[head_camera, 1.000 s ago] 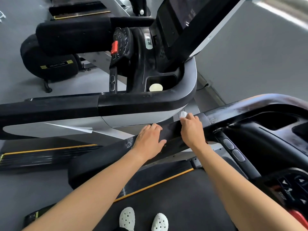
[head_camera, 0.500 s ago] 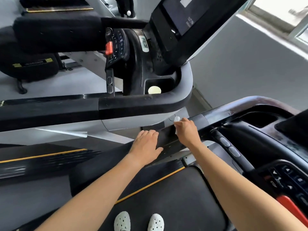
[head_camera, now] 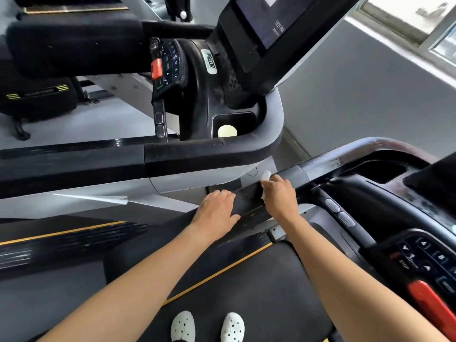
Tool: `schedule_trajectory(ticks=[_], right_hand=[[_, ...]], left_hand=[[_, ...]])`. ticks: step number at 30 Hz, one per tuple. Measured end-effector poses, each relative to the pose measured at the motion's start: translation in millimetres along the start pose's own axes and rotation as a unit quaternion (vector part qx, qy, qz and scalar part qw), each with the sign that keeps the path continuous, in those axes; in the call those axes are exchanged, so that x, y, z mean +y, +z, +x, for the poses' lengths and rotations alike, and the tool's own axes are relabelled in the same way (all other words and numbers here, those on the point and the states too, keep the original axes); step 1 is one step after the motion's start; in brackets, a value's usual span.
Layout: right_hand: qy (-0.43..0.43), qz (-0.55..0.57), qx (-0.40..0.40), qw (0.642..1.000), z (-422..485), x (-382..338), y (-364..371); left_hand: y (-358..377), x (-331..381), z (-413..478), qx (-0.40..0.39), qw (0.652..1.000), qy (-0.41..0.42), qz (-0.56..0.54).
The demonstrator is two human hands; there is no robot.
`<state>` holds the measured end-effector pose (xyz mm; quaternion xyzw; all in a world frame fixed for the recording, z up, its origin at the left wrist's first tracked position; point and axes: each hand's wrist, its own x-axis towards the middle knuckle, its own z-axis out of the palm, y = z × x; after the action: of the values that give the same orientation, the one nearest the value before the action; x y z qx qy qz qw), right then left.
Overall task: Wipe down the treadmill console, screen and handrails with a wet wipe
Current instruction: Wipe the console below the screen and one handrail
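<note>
I stand on a treadmill belt (head_camera: 246,292). Its black left handrail (head_camera: 249,206) runs from lower left up toward the console (head_camera: 419,255) at the right. My right hand (head_camera: 280,196) grips a white wet wipe (head_camera: 266,175) and presses it against the handrail; most of the wipe is hidden under the fingers. My left hand (head_camera: 217,213) rests flat on the same rail just to the left, fingers straight. The rail past my right hand looks streaked and wet (head_camera: 345,159).
A second treadmill stands close on the left, with its own handrail (head_camera: 197,154), keypad (head_camera: 170,62), screen (head_camera: 271,23) and a white cup (head_camera: 227,131) in its holder. A grey wall and window are at the right. My white shoes (head_camera: 207,327) are on the belt.
The view has tilted up and right, showing more of the neighbouring screen and my console. Both hands stay on the handrail; the right hand with the wipe has shifted slightly along it.
</note>
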<state>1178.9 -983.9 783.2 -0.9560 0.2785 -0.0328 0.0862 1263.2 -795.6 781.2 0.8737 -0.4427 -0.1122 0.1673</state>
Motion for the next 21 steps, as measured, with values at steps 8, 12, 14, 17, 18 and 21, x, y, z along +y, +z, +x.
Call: schedule_trajectory(ticks=[8, 12, 14, 17, 18, 21], right_hand=[[-0.170, -0.014, -0.020, 0.985, -25, -19, 17], [-0.110, -0.014, 0.038, 0.993, -21, 5, 13], [-0.030, 0.016, 0.064, 0.997, -22, 14, 10], [0.053, 0.069, 0.084, 0.993, -26, 11, 16], [0.052, 0.067, 0.079, 0.993, -28, 7, 19], [-0.043, 0.041, 0.030, 0.998, -35, -8, 31]], left_hand=[[-2, 1, 2, 0.000, 1.000, -0.015, -0.009], [-2, 1, 1, 0.005, 1.000, -0.008, -0.004], [-2, 0, 1, 0.007, 1.000, -0.006, 0.000], [-2, 0, 1, 0.001, 1.000, -0.005, 0.003], [-1, 0, 0, -0.001, 1.000, -0.007, 0.004], [-1, 2, 0, 0.003, 1.000, -0.016, 0.006]])
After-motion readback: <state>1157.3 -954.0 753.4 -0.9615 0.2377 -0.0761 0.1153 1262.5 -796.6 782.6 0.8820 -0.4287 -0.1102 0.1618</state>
